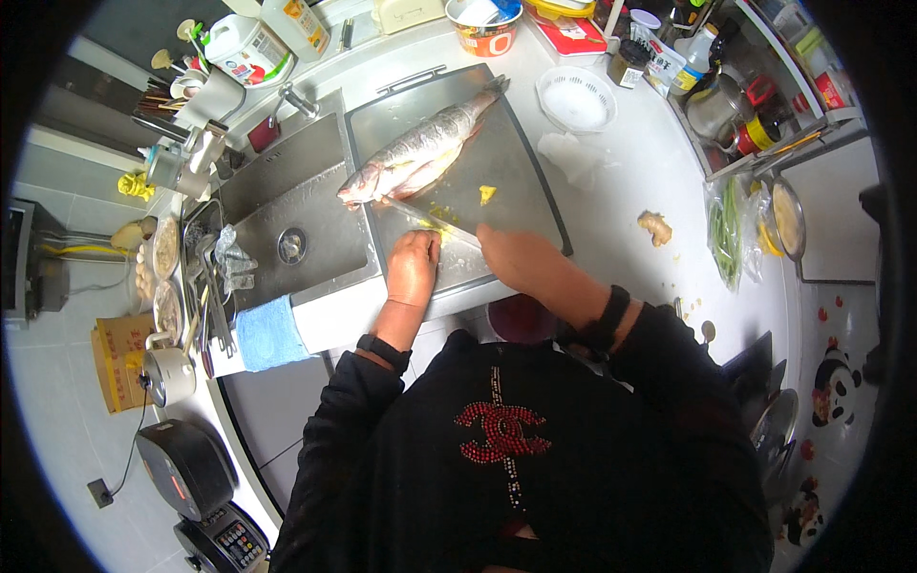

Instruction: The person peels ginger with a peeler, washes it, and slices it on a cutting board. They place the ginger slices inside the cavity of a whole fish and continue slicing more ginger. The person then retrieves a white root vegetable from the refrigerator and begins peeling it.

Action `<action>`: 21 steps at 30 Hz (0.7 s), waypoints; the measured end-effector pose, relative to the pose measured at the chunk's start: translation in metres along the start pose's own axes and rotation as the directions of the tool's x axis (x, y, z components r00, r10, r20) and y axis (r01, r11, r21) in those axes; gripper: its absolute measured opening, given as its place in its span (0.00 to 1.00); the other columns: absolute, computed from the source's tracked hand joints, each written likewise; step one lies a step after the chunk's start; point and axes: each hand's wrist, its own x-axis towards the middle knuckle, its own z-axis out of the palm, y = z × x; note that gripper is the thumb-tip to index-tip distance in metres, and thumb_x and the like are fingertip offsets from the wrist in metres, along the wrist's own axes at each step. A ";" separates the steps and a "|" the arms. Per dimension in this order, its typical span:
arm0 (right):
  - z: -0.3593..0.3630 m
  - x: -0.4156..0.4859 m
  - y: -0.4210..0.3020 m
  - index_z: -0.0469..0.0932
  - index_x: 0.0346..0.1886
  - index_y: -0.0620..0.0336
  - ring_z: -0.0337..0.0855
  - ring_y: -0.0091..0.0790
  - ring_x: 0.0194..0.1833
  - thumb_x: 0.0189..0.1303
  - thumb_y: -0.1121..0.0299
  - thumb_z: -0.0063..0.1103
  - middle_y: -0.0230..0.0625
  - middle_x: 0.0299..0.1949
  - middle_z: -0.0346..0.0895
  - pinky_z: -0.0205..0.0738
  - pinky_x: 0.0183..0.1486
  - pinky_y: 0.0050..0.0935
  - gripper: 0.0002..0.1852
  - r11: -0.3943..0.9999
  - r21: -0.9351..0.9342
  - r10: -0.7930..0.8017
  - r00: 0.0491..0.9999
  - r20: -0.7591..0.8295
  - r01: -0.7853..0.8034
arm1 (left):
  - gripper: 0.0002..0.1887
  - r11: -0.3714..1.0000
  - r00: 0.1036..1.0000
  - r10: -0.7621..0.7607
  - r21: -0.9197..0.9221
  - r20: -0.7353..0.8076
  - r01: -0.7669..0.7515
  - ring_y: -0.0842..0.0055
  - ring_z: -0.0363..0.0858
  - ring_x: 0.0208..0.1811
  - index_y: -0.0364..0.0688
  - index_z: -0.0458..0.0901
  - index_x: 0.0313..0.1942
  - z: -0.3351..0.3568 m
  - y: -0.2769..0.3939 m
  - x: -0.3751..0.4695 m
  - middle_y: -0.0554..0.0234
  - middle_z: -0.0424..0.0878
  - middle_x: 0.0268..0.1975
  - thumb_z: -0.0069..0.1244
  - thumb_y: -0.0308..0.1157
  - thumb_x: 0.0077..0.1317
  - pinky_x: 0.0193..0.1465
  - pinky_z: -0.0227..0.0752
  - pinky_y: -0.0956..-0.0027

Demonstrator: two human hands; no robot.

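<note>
On a metal cutting board (516, 172) lies a whole fish (423, 152), its head toward the sink and its belly slit. My right hand (516, 256) grips a kitchen knife (430, 216), whose blade points left toward the fish's head. Beneath the blade are small yellow slices, likely ginger (445, 228). My left hand (414, 259) rests on the board with bent fingertips against the yellow pieces, close to the blade. A larger yellow chunk (487, 193) sits apart, right of the slices. What the left fingers hold underneath is mostly hidden.
Left of the board is a steel sink (322, 215) with a faucet (190, 150). A blue cloth (274, 333) hangs over the front edge. To the right are a white plastic basket (577, 99), a crumpled plastic bag (569, 157), a ginger root (655, 227) and bagged green vegetables (727, 233).
</note>
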 end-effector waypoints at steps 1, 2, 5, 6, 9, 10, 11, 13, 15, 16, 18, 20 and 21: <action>-0.001 0.003 0.001 0.70 0.38 0.62 0.79 0.60 0.33 0.64 0.67 0.48 0.53 0.27 0.77 0.70 0.37 0.55 0.08 1.000 0.016 -0.006 1.000 -0.015 0.006 | 0.04 1.000 1.000 0.016 0.013 -0.008 -0.016 0.56 0.80 0.39 0.39 0.81 0.35 0.001 0.000 0.003 0.53 0.82 0.33 0.55 0.27 0.60 0.45 0.74 0.58; -0.003 0.004 0.003 0.70 0.38 0.62 0.78 0.60 0.32 0.64 0.67 0.48 0.53 0.27 0.77 0.70 0.37 0.55 0.08 1.000 0.017 -0.021 0.999 -0.042 0.022 | 0.04 1.000 1.000 0.023 0.005 -0.015 -0.023 0.57 0.80 0.39 0.39 0.81 0.35 0.001 0.001 0.005 0.53 0.82 0.34 0.55 0.27 0.60 0.45 0.74 0.58; -0.008 0.003 0.006 0.70 0.38 0.62 0.78 0.61 0.30 0.64 0.67 0.48 0.52 0.25 0.77 0.70 0.35 0.56 0.08 0.996 0.042 -0.079 0.992 -0.103 0.084 | 0.03 0.999 0.999 -0.019 -0.037 -0.027 0.018 0.58 0.80 0.39 0.39 0.81 0.34 -0.001 0.003 0.003 0.53 0.82 0.34 0.55 0.26 0.60 0.45 0.74 0.58; -0.008 0.000 0.006 0.70 0.38 0.62 0.78 0.61 0.30 0.64 0.67 0.48 0.52 0.25 0.77 0.70 0.35 0.56 0.08 0.996 0.049 -0.072 0.993 -0.097 0.078 | 0.03 0.996 0.998 -0.061 -0.063 -0.024 0.060 0.58 0.80 0.39 0.39 0.81 0.33 -0.001 0.003 0.001 0.53 0.82 0.34 0.55 0.26 0.59 0.45 0.74 0.58; -0.004 -0.006 0.002 0.70 0.38 0.63 0.79 0.59 0.29 0.64 0.66 0.49 0.52 0.25 0.77 0.70 0.34 0.56 0.09 0.997 0.026 -0.070 0.994 -0.083 0.073 | 0.02 0.992 0.994 -0.107 -0.071 0.005 0.107 0.58 0.81 0.39 0.39 0.82 0.33 0.000 0.000 -0.002 0.54 0.83 0.35 0.55 0.26 0.59 0.46 0.75 0.59; -0.002 -0.006 0.000 0.70 0.38 0.63 0.79 0.59 0.30 0.64 0.66 0.49 0.52 0.25 0.77 0.70 0.34 0.55 0.09 0.996 0.011 -0.083 0.992 -0.092 0.084 | 0.02 0.993 0.995 -0.101 -0.066 -0.001 0.101 0.58 0.81 0.39 0.39 0.82 0.33 0.001 -0.001 -0.002 0.55 0.83 0.35 0.56 0.26 0.59 0.46 0.75 0.59; 0.000 -0.005 -0.002 0.70 0.38 0.63 0.80 0.58 0.30 0.64 0.68 0.47 0.53 0.26 0.78 0.72 0.34 0.54 0.08 0.998 -0.014 -0.064 0.996 -0.064 0.063 | 0.02 0.995 0.997 -0.082 -0.063 -0.009 0.082 0.58 0.81 0.39 0.39 0.82 0.33 0.002 -0.002 -0.001 0.55 0.83 0.35 0.56 0.26 0.59 0.46 0.75 0.60; 0.004 -0.005 -0.008 0.71 0.37 0.63 0.82 0.57 0.32 0.63 0.70 0.45 0.54 0.27 0.80 0.75 0.35 0.53 0.07 0.998 -0.047 -0.038 0.999 -0.027 0.037 | 0.03 0.998 0.998 -0.037 -0.059 -0.043 0.034 0.58 0.81 0.39 0.39 0.82 0.33 0.003 -0.003 -0.001 0.56 0.83 0.35 0.56 0.26 0.59 0.47 0.75 0.60; 0.003 -0.006 -0.010 0.71 0.37 0.63 0.82 0.57 0.32 0.63 0.71 0.45 0.54 0.27 0.79 0.75 0.35 0.52 0.06 0.995 -0.033 -0.092 0.995 -0.040 0.091 | 0.03 0.999 0.999 -0.039 -0.039 -0.036 0.037 0.59 0.81 0.39 0.39 0.82 0.33 0.002 -0.003 -0.002 0.56 0.84 0.35 0.57 0.26 0.58 0.47 0.75 0.60; -0.001 -0.004 -0.010 0.71 0.37 0.63 0.82 0.56 0.32 0.63 0.71 0.45 0.54 0.27 0.79 0.75 0.35 0.52 0.06 0.993 -0.037 -0.111 0.993 -0.046 0.109 | 0.03 0.999 0.999 -0.028 -0.029 -0.037 0.027 0.59 0.81 0.39 0.39 0.82 0.33 0.001 -0.003 0.000 0.56 0.84 0.35 0.57 0.27 0.58 0.47 0.75 0.60; -0.011 -0.002 -0.005 0.71 0.37 0.63 0.82 0.56 0.32 0.62 0.72 0.45 0.54 0.27 0.79 0.75 0.35 0.51 0.06 0.997 0.000 -0.075 0.995 -0.063 0.075 | 0.05 0.994 0.999 -0.053 -0.099 -0.006 0.052 0.58 0.81 0.40 0.39 0.82 0.34 -0.003 -0.002 0.001 0.55 0.84 0.37 0.58 0.27 0.58 0.47 0.75 0.60; -0.018 -0.003 0.001 0.70 0.38 0.63 0.81 0.57 0.32 0.63 0.69 0.46 0.53 0.27 0.79 0.74 0.36 0.53 0.07 0.999 0.029 -0.040 0.998 -0.058 0.042 | 0.07 0.987 0.996 -0.088 -0.132 0.025 0.090 0.58 0.81 0.40 0.39 0.82 0.36 -0.007 0.001 -0.003 0.53 0.84 0.38 0.58 0.28 0.57 0.47 0.75 0.60; -0.022 -0.004 0.005 0.70 0.38 0.62 0.80 0.58 0.33 0.64 0.66 0.47 0.53 0.27 0.78 0.72 0.37 0.54 0.08 0.999 0.038 -0.023 0.998 -0.060 0.025 | 0.08 0.985 0.994 -0.101 -0.134 0.037 0.105 0.58 0.81 0.41 0.39 0.82 0.37 -0.008 0.002 -0.006 0.53 0.83 0.38 0.59 0.28 0.57 0.46 0.75 0.60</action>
